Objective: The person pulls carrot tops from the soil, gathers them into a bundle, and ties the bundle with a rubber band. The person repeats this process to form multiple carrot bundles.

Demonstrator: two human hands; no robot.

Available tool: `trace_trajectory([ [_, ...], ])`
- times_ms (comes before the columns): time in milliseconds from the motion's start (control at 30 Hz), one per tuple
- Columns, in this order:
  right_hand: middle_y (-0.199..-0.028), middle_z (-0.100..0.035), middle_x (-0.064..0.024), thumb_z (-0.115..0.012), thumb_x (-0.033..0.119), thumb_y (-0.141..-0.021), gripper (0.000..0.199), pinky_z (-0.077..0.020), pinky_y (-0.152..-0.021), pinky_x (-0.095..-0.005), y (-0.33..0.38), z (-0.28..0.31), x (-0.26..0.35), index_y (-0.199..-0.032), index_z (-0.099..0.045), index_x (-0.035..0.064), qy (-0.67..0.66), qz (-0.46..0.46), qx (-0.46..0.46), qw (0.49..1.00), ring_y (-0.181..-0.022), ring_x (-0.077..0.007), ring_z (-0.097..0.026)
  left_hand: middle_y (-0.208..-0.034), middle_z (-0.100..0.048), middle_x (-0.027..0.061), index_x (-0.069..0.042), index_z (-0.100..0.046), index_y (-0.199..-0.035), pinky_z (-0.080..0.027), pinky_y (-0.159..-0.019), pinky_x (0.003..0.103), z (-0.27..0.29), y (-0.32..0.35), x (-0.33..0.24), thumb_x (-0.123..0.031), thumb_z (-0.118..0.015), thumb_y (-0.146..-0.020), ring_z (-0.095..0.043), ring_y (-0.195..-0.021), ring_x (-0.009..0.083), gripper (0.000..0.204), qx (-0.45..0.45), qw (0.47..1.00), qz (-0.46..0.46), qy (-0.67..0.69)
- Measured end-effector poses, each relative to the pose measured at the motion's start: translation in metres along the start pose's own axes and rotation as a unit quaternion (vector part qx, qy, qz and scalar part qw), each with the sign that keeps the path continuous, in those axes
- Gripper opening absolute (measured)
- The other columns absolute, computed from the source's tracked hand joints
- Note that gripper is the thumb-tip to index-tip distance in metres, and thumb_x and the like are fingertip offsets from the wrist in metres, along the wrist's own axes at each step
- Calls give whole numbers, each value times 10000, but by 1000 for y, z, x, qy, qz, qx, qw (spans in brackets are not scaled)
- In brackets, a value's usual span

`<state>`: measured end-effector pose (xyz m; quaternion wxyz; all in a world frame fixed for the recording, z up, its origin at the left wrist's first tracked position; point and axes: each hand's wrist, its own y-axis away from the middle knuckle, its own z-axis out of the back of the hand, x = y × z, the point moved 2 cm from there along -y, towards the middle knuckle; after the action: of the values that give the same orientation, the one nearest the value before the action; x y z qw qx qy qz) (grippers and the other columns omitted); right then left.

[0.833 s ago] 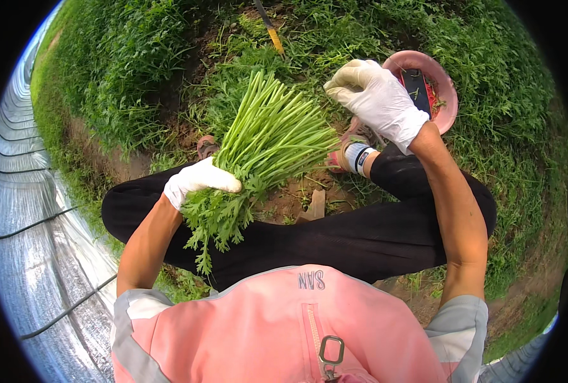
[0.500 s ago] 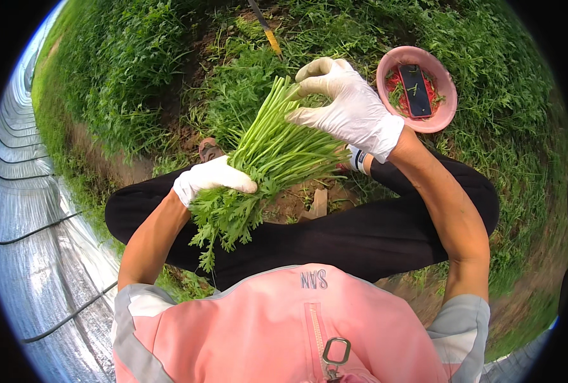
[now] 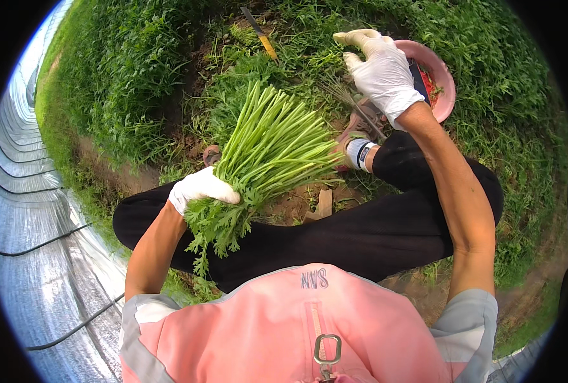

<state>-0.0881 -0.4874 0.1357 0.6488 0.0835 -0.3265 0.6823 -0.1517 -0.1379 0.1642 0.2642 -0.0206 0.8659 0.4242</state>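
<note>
My white-gloved left hand [image 3: 207, 191] is wrapped round the leafy end of a thick bunch of long-stemmed leafy greens [image 3: 274, 140]. The pale cut stems fan out away from me and to the right, while the feathery leaves hang below the hand over my black trousers. My right hand [image 3: 381, 71], gloved in white too, is held off to the right, apart from the bunch. Its fingers reach leftward with the thumb apart, and nothing shows in them. Below its wrist are thin blurred brownish strands that I cannot make out.
A pink bowl [image 3: 447, 86] stands at the right, partly behind my right hand, with a dark phone [image 3: 419, 82] in it. A knife with a yellow handle [image 3: 269, 47] lies ahead among the greens. Growing plants [image 3: 118, 83] surround me; plastic sheeting [image 3: 48, 249] lines the left.
My right hand has left the stem ends and moved right and away, now covering part of the bowl. My left hand keeps the bunch, shifted slightly left and nearer.
</note>
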Motion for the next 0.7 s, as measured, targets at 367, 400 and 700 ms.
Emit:
trace_trajectory([
  [367, -1039, -719, -40, -702, 189, -908, 300, -484, -909, -274, 14, -14, 47, -1169, -704, 40, -482, -170, 401, 760, -969, -106, -630, -1412, -539, 137, -6, -402, -1471, -398, -1098, 390, 8, 6, -6, -47, -838, -665, -521, -1282, 238, 918, 34, 996, 35, -68],
  [400, -1040, -712, -33, -692, 199, -921, 304, -482, -907, -265, 14, -14, 44, -1176, -693, 33, -480, -166, 401, 762, -978, -101, -627, -1418, -534, 137, -6, -398, -1472, -393, -1102, 390, 8, 5, -6, -55, -842, -666, -516, -1287, 237, 922, 36, 996, 36, -70],
  [700, -1151, -676, -35, -683, 294, -938, 460, -468, -954, -266, 20, -9, 41, -1321, -605, 51, -524, -189, 463, 690, -1070, -105, -600, -1351, -585, 159, 20, -457, -1425, -440, -1057, 410, 11, 11, 1, -51, -853, -635, -568, -1225, 266, 887, 21, 1000, -9, 3],
])
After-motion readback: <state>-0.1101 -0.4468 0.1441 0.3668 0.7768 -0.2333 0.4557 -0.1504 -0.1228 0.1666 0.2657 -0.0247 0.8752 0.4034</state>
